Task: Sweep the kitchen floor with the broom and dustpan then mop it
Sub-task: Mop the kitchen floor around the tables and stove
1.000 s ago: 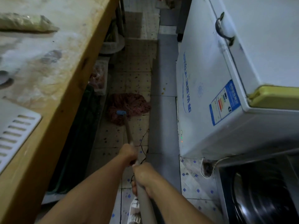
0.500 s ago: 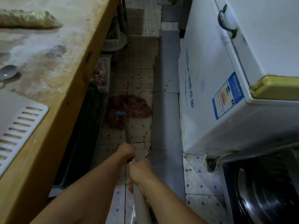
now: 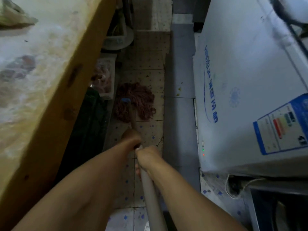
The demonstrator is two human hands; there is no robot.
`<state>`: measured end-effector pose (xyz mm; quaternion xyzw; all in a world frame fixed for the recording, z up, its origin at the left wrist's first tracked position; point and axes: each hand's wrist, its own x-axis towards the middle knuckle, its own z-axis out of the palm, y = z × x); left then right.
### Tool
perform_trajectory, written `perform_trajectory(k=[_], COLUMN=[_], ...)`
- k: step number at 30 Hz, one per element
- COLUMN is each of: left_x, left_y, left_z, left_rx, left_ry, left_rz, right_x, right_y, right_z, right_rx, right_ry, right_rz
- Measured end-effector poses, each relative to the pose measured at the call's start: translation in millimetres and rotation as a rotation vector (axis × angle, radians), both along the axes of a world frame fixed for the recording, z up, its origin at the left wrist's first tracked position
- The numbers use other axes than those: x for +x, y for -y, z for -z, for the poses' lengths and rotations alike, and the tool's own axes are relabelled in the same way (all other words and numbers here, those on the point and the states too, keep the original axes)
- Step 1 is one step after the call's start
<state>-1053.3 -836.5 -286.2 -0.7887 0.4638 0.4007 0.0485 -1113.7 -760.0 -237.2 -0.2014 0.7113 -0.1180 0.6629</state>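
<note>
A string mop with a reddish-brown head (image 3: 138, 100) and a blue collar lies on the tiled kitchen floor (image 3: 148, 64) in the narrow aisle. Its pale handle (image 3: 150, 197) runs from the head back toward me. My left hand (image 3: 131, 135) grips the handle further down, nearer the mop head. My right hand (image 3: 147, 157) grips it just behind, closer to my body. Both forearms stretch forward over the floor. No broom or dustpan is in view.
A wooden worktable (image 3: 55, 90) lines the left, with crates and a white basket (image 3: 116, 39) beneath it. A white chest freezer (image 3: 246, 97) stands on the right, a grey strip (image 3: 178, 114) along its base. A steel pot (image 3: 283, 212) sits at the lower right.
The mop head has slid slightly forward and right along the aisle. Both hands stay on the handle, and my view has moved forward and tilted.
</note>
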Motion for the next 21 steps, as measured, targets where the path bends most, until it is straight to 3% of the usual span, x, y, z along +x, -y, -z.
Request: perform_trajectory(k=[6, 12, 16, 18, 21], left_x=[3.5, -7.4, -13.3, -15.3, -21.1], left_y=[25.0, -14.1, -59.2, -88.7, -133.0], left_z=[1.6, 3.5, -11.5, -13.3, -28.0], left_rx=[-0.001, 0.046, 0.016, 0.014, -0.018], left_ry=[-0.081, -0.049, -0.138, -0.093, -0.247], left_rz=[-0.084, -0.144, -0.161, 0.042, -0.219], right_x=[11.5, -4.5, -16.1, -21.6, -31.1], right_y=[31.5, -8.9, -53.2, -80.2, -126.8], right_z=[10.0, 0.7, -15.1, -24.8, -37.2], right_rx=[-0.016, 0.028, 0.017, 0.014, 0.014], right_ry=[-0.009, -0.011, 0.017, 0.017, 0.009], right_rz=[0.005, -0.020, -0.031, -0.052, -0.047])
